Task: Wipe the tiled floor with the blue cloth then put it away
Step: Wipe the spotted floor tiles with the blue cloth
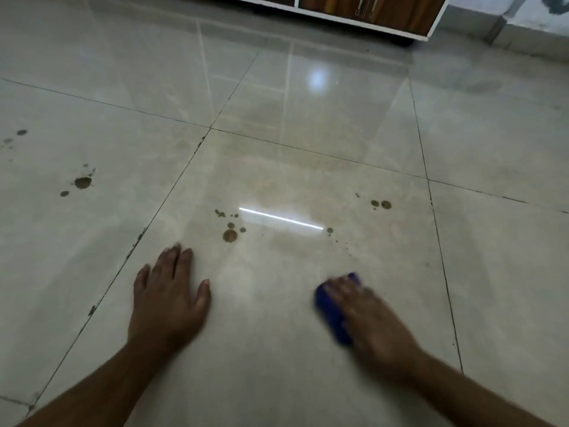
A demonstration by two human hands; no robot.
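On tiled floor (308, 134), two hands, left hand (167, 300) fingers spread flat, right hand (366, 315) pressing one blue cloth (331, 312)

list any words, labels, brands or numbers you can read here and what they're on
None: no text shows anywhere.
The cloth under the right hand is plain blue and motion-blurred.
The floor carries only brown spots and glare.
The cabinet at the top edge shows no label.
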